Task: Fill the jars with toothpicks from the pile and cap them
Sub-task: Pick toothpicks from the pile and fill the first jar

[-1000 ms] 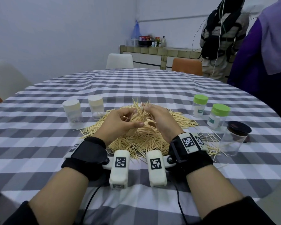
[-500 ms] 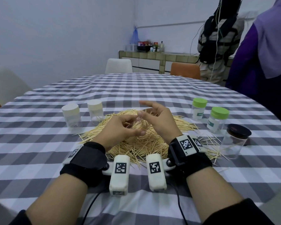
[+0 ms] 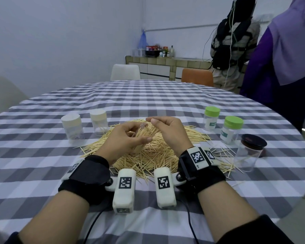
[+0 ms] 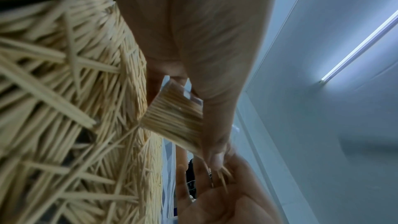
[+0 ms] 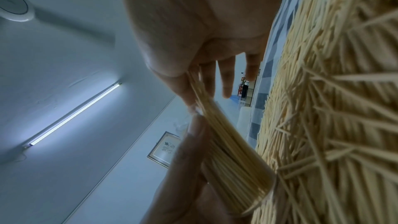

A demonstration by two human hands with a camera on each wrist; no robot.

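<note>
Your left hand (image 3: 125, 138) curls round a clear jar (image 4: 174, 115) packed with toothpicks, tilted over the pile (image 3: 153, 155) that spreads beneath and between both hands on the checked table (image 3: 148, 99). Your right hand (image 3: 169, 131) pinches a small bunch of toothpicks (image 5: 199, 88) between thumb and forefinger at the jar's mouth, other fingers loosely extended. Just left of your left hand: two white-capped jars (image 3: 72, 127). Right of your right hand: two green-capped jars (image 3: 231, 129), then a clear jar with a dark lid (image 3: 250, 154) among stray toothpicks.
</note>
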